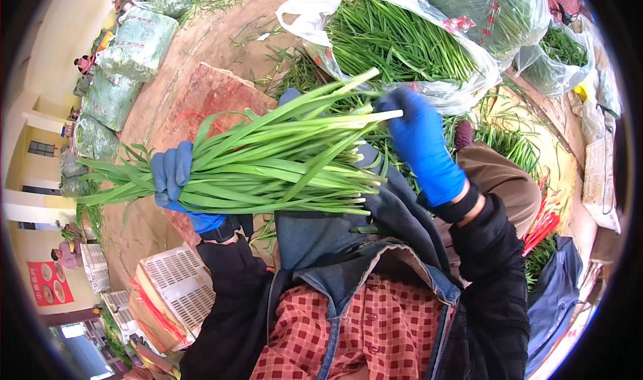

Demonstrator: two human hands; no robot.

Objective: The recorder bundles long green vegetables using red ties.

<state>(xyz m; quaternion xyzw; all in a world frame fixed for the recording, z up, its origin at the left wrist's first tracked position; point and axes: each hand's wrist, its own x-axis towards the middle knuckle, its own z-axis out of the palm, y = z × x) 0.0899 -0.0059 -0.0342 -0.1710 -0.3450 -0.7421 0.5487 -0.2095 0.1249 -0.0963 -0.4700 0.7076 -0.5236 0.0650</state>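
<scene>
A bundle of long flat green leaves with white stem ends, apparently garlic chives [281, 164], lies sideways in front of me above my lap. My left hand [176, 179], in a blue rubber glove, is closed around the leafy end. At the white stem ends is my right hand [409, 129], also blue-gloved and slightly blurred; its fingers are curled at a pale stem tip, and whether they pinch it cannot be made out. Beyond the bundle, an open white plastic bag [311, 18] is full of similar green leaves.
A red board [216, 88] lies on the floor ahead. Filled plastic bags [138, 43] line the left side, and another large bag [482, 13] stands at the upper right. A white plastic crate [181, 279] is at lower left. Red ties [542, 227] and a person's bent knee [502, 179] are at right.
</scene>
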